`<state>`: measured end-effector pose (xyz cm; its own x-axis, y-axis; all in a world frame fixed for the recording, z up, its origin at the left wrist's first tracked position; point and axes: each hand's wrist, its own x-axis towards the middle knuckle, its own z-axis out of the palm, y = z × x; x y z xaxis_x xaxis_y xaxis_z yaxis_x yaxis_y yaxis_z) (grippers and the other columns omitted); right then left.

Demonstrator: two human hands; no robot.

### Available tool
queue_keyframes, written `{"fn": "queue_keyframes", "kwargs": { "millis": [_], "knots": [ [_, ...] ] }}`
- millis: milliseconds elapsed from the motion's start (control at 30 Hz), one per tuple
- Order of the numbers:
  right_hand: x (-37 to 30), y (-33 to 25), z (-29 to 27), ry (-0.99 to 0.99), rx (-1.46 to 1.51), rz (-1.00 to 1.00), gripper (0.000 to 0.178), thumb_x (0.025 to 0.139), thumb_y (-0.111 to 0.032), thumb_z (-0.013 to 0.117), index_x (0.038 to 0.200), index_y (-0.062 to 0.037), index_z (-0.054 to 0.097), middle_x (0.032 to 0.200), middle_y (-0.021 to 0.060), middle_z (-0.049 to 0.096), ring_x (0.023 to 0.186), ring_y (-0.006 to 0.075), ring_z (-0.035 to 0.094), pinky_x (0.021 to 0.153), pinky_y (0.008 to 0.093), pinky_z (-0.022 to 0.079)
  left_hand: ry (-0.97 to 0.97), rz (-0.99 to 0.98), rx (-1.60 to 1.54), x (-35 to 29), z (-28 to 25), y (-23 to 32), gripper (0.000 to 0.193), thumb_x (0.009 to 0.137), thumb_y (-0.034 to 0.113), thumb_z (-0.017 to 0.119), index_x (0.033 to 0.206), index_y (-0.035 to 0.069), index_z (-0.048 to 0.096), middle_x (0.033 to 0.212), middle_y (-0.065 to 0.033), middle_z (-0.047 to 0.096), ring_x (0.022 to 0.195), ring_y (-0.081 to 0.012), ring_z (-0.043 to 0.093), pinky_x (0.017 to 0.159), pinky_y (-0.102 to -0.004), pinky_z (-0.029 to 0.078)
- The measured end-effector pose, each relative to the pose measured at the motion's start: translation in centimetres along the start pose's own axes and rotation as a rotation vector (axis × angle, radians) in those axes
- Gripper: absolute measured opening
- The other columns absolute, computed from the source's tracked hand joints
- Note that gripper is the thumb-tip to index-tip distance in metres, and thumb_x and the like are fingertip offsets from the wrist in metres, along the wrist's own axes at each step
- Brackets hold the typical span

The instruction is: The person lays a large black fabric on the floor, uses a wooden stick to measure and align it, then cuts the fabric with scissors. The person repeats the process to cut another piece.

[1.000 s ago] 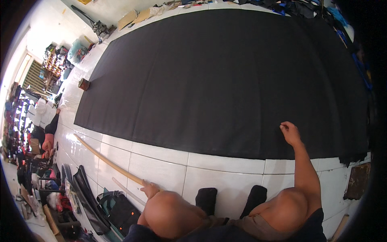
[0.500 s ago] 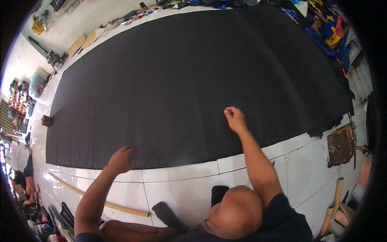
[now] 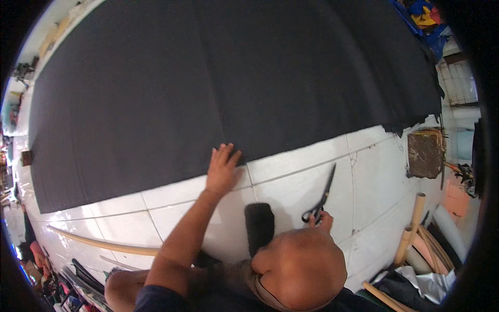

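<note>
A large sheet of black fabric (image 3: pixel 208 93) lies spread over the white tiled floor. At its near edge my left hand (image 3: pixel 223 169) rests flat, fingers apart, with the fingertips on the cloth and the palm over the tiles. Beside my bent knee (image 3: pixel 296 265), my right hand (image 3: pixel 323 222) has its fingers at the handle loops of a pair of black scissors (image 3: pixel 327 191). The blades point away from me over the tiles, and my knee hides part of that hand.
A wooden-coloured stick (image 3: pixel 104 244) lies on the tiles at left. A small brown block (image 3: pixel 26 158) sits at the fabric's left edge. A worn brown square slab (image 3: pixel 423 154) is at right, with cardboard tubes (image 3: pixel 417 213) nearer me. Coloured cloth scraps (image 3: pixel 429 21) lie far right.
My left hand has moved right along the near edge and now touches the fabric. My right hand has drawn back from above the cloth to the scissors by my knee. The view has tilted down.
</note>
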<state>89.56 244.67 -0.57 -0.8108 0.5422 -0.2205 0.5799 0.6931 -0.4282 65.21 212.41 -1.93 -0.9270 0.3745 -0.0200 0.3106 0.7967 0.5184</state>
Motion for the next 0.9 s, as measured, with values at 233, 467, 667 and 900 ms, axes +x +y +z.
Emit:
{"fn": "queue_keyframes", "kwargs": {
  "millis": [233,467,667,900],
  "knots": [
    [-0.2,-0.2,0.0,-0.065,-0.09,0.026,0.046,0.086,-0.029,0.076,0.114,0.0032,0.059,0.096,0.0194,0.062,0.093,0.0374,0.06,0.085,0.0457,0.049,0.129,0.014,-0.006,-0.1,0.4,0.4,0.026,0.084,0.011,0.073,0.109,0.007,0.071,0.112,-0.0102,0.062,0.116,-0.031,0.057,0.113,-0.0618,0.034],
    [1.7,-0.8,-0.8,-0.402,0.266,0.324,0.046,0.079,-0.024,0.083,0.107,0.0025,0.058,0.093,0.0156,0.066,0.085,0.0258,0.065,0.079,0.0393,0.052,0.105,0.028,-0.073,0.0,0.1,-0.1,0.012,0.083,0.008,0.071,0.095,0.007,0.073,0.09,-0.0084,0.061,0.094,-0.0294,0.06,0.112,-0.0619,0.036],
    [-0.8,-8.9,-0.3,-0.754,0.4,0.23,0.037,0.085,-0.028,0.082,0.094,-0.0006,0.058,0.089,0.0075,0.065,0.083,0.0163,0.06,0.074,0.0351,0.05,0.125,-0.033,-0.117,0.3,0.3,0.2,0.007,0.082,0.005,0.07,0.089,0.006,0.072,0.086,-0.0095,0.061,0.09,-0.0308,0.061,0.112,-0.0622,0.036],
    [-0.6,-15.7,-0.6,-0.953,0.657,0.309,0.037,0.098,-0.041,0.064,0.088,-0.0072,0.053,0.072,-0.0002,0.054,0.067,0.0108,0.051,0.062,0.0291,0.043,0.102,-0.052,-0.133,0.0,0.4,0.1,0.013,0.084,0.004,0.07,0.097,0.005,0.071,0.092,-0.0113,0.06,0.095,-0.0324,0.062,0.115,-0.0643,0.028]
  ]
}}
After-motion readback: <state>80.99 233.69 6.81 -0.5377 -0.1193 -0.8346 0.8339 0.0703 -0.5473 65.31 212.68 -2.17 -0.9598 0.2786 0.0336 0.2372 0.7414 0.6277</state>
